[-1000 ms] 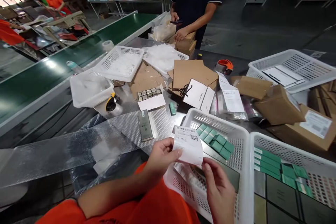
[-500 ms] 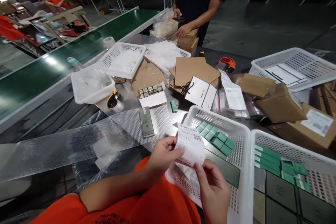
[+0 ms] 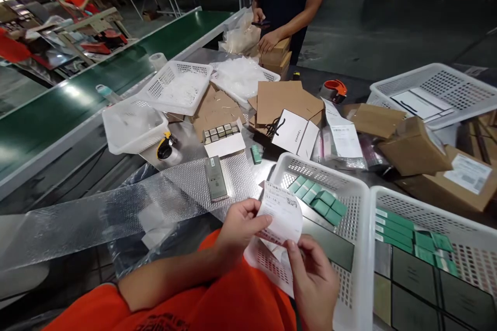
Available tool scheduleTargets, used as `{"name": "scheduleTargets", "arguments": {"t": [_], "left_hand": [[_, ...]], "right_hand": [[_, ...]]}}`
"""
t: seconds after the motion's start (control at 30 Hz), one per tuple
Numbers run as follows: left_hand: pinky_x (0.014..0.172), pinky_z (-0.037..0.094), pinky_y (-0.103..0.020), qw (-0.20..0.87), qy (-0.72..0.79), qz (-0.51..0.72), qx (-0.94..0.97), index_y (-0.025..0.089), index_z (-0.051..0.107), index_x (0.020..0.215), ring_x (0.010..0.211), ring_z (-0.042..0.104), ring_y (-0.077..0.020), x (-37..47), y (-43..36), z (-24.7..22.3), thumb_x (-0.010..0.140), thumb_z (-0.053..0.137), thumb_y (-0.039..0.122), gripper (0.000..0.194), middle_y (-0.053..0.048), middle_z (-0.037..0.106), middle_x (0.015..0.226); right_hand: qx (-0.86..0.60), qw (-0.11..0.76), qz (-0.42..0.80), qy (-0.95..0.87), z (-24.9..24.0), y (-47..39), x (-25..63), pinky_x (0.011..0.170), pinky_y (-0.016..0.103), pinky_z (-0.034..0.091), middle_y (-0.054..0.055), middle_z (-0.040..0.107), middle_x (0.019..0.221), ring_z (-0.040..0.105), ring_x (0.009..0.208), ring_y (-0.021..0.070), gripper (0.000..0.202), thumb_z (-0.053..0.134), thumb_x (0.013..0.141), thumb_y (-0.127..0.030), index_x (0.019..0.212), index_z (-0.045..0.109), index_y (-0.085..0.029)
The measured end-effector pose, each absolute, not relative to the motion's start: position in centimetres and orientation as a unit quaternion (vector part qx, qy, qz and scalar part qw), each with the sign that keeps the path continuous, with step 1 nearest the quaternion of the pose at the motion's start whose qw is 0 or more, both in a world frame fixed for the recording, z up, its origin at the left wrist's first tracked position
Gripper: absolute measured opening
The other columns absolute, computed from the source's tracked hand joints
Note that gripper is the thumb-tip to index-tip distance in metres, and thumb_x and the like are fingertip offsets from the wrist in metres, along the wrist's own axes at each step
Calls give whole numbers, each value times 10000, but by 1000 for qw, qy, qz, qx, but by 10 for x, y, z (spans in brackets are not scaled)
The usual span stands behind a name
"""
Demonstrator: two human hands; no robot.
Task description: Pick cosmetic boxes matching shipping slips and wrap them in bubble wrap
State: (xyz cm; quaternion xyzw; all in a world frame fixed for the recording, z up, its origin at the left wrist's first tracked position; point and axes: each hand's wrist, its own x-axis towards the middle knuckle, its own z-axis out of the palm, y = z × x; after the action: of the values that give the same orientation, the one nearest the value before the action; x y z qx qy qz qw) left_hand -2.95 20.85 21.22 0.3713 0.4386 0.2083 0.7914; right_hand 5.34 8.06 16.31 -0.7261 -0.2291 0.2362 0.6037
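My left hand [image 3: 241,228] pinches the left edge of a white printed paper slip [image 3: 280,214], which bears a barcode and a square code. At the slip's lower right corner, my right hand [image 3: 313,275] grips it between thumb and fingers. The slip curls between both hands, over the near side of a white perforated basket [image 3: 359,207]. In that basket lie small green boxes [image 3: 319,201] and a dark flat box [image 3: 330,244]. Left of the hands, a grey-green box [image 3: 216,179] rests on bubble wrap [image 3: 166,196].
A second basket [image 3: 471,238] at right holds green and dark boxes. Behind are an open white carton [image 3: 225,139], a white paper bag [image 3: 295,133], tape dispensers [image 3: 166,147] and cardboard [image 3: 285,101]. A green conveyor [image 3: 128,64] runs along the left. Across the table stands a person [image 3: 295,5] holding a phone.
The view has shifted slightly, so the table's contents sit a little differently in it. Both hands keep hold of the paper slip in nearly the same pose.
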Motion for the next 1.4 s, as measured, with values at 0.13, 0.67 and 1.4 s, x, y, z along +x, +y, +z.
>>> {"name": "scheduleTargets", "arguments": {"t": [0.13, 0.67, 1.4], "left_hand": [[598, 445, -263, 785, 451, 207, 372, 131, 651, 670, 591, 574, -143, -26, 208, 216, 561, 824, 334, 288, -13, 639, 609], [629, 454, -264, 769, 457, 206, 397, 163, 668, 665, 632, 581, -149, -21, 202, 214, 605, 793, 288, 187, -24, 672, 657], [629, 550, -243, 705, 533, 243, 400, 151, 728, 773, 649, 670, -165, -16, 206, 214, 560, 867, 287, 288, -32, 753, 769]], "right_hand": [[-727, 602, 235, -232, 164, 79, 54, 659, 274, 479, 38, 639, 785, 587, 717, 185, 190, 648, 828, -384, 792, 636, -197], [-716, 603, 259, -237, 159, 72, 60, 687, 274, 470, 31, 635, 812, 587, 748, 185, 167, 612, 856, -368, 818, 637, -207], [-933, 308, -70, -170, 96, -61, 293, 695, 356, 413, 115, 674, 809, 571, 715, 230, 384, 465, 819, -472, 805, 687, -159]]}}
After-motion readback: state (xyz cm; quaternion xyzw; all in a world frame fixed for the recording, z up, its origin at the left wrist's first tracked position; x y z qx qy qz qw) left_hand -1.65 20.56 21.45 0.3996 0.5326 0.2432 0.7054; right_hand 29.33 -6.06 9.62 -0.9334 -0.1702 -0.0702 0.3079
